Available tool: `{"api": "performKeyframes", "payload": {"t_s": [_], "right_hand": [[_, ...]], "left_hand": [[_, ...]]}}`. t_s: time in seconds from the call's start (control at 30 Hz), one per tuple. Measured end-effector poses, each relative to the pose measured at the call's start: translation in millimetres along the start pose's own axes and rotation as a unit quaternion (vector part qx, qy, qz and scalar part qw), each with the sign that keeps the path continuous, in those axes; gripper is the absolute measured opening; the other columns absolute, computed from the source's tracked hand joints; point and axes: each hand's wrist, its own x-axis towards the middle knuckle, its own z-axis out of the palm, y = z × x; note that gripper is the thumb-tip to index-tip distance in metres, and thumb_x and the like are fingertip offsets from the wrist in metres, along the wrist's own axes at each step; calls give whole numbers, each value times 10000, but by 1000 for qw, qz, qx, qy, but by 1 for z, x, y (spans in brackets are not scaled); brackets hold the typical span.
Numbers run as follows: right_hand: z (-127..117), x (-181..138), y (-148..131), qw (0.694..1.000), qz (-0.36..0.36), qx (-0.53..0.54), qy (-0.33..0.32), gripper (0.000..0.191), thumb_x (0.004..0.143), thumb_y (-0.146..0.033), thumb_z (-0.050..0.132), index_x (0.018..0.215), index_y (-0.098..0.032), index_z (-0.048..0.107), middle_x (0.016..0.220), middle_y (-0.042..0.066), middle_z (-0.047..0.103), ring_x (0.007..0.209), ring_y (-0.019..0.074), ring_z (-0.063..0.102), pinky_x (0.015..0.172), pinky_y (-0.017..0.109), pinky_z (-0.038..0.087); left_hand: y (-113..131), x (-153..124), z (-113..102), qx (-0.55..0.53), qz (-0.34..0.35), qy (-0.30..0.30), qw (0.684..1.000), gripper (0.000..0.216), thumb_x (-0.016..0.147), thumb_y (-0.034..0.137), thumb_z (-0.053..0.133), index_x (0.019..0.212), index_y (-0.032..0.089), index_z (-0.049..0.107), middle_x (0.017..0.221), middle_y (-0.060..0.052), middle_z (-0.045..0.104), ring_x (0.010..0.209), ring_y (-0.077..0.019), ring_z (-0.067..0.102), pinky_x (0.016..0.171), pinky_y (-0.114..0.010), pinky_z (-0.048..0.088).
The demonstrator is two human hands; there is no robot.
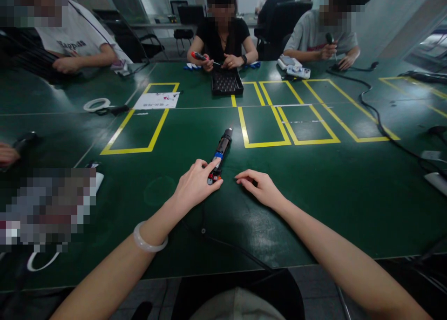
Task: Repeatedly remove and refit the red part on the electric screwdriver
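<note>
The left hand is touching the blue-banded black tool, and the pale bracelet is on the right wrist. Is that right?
Not quite: the head view shows the pale bracelet on the left wrist. The left hand is touching the blue-banded black tool, as you said.

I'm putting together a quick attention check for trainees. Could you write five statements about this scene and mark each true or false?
1. The left hand touches the dark tool with the blue band. True.
2. The right hand also touches that tool. False: the right hand is beside the tool, apart from it.
3. The white bracelet is on the right wrist. False: it is on the left wrist.
4. A person across the table holds a screwdriver with a red handle. True.
5. The tape outlines on the table are yellow. True.
</note>
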Motion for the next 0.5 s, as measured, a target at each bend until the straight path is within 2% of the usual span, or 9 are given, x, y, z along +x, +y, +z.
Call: {"api": "performKeyframes", "payload": {"t_s": [0.17,0.3,0.5], "right_hand": [[-2,-1,0,1000,3,0,-2,206,937,-194,524,1056,-174,691,912,47,742,774,142,666,715,264,497],[-2,-1,-1,1000,7,0,-4,201,934,-185,522,1039,-171,692,906,48,741,771,144,668,713,268,498],[-3,-1,0,1000,4,-5,-8,198,931,-175,525,1032,-176,694,913,46,735,775,143,666,713,266,498]], "left_hand": [[3,0,0,13,-2,11,1000,662,893,543,507,1510,333,390,1173,-98,519,978,-258,599,743,-341,518],[1,1,0,16,11,29,999,653,892,521,515,1497,298,412,1256,-112,496,1041,-268,581,727,-327,519],[-1,1,1,14,9,27,999,655,891,527,516,1499,307,408,1218,-106,514,1052,-271,573,739,-338,523]]}}
